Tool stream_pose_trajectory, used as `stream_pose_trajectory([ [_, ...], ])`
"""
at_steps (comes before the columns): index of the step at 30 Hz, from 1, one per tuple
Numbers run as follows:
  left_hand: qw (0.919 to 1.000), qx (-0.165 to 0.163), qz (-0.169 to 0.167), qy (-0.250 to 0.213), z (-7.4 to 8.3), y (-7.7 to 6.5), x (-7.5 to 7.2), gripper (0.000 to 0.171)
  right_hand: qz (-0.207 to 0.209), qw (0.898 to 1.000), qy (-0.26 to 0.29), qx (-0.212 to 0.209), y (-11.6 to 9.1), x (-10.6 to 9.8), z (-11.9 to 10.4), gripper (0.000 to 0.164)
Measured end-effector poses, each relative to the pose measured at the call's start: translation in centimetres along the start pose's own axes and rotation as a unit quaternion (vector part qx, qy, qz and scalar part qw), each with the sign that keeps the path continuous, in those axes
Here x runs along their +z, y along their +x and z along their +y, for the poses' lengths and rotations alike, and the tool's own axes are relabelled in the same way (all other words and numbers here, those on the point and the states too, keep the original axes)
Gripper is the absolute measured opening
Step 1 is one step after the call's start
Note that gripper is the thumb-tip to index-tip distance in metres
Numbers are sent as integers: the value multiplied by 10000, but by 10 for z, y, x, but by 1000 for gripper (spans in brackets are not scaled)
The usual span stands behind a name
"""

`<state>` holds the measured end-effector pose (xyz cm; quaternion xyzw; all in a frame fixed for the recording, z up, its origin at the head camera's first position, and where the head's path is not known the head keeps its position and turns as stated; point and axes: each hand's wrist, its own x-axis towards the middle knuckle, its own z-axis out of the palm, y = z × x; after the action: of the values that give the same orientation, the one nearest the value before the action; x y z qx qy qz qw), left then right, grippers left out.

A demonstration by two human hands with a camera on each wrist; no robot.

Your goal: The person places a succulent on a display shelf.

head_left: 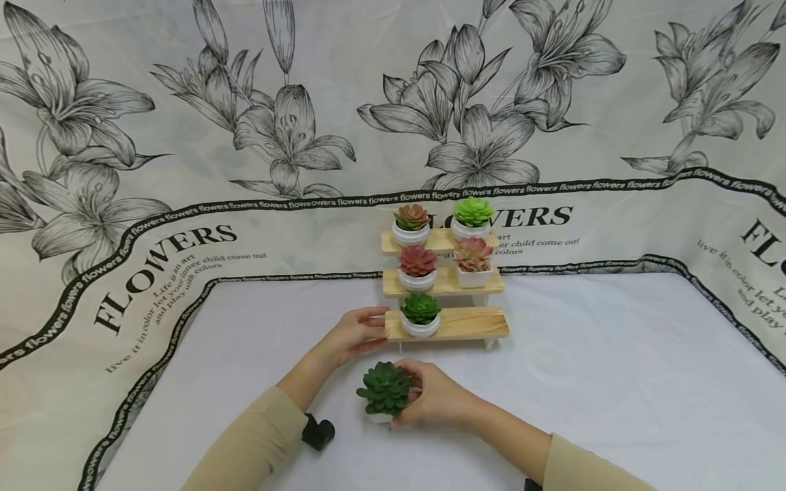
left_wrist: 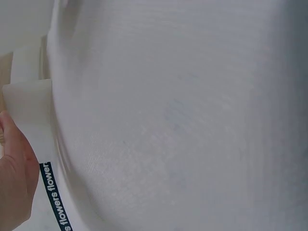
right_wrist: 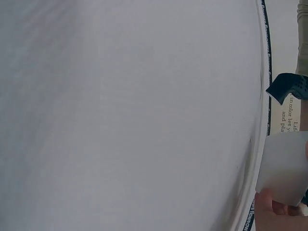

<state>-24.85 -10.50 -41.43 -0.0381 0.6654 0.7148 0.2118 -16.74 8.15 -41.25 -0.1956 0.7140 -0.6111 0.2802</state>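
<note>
A three-tier plant stand with pale wooden shelves (head_left: pixel 473 323) stands on the white cloth. My left hand (head_left: pixel 351 335) grips the left end of its lowest shelf. Beside that hand, a bright green succulent (head_left: pixel 420 309) in a round white pot sits on the shelf. In front of the stand, my right hand (head_left: pixel 439 395) holds a dark green potted succulent (head_left: pixel 385 389) by its white pot (right_wrist: pixel 284 166), fingers around the right side. The pot's underside is hidden in the head view. At the left wrist view's edge, only part of the left hand (left_wrist: pixel 17 168) shows.
On the middle shelf stand a dark red succulent (head_left: pixel 417 262) and a pink one (head_left: pixel 473 256) in a square pot. A brownish succulent (head_left: pixel 411 218) and a lime green one (head_left: pixel 473 213) occupy the top. Behind hangs a flower-printed cloth (head_left: pixel 307 239).
</note>
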Motion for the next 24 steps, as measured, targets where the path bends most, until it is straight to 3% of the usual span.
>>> stream_pose_trajectory([
  [8, 10000, -3, -5, -44, 0, -1, 1, 48, 16, 10000, 59, 35, -16, -19, -7, 66],
  [24, 9998, 65, -75, -189, 0, -1, 1, 48, 492, 9987, -98, -129, -44, -70, -24, 74],
])
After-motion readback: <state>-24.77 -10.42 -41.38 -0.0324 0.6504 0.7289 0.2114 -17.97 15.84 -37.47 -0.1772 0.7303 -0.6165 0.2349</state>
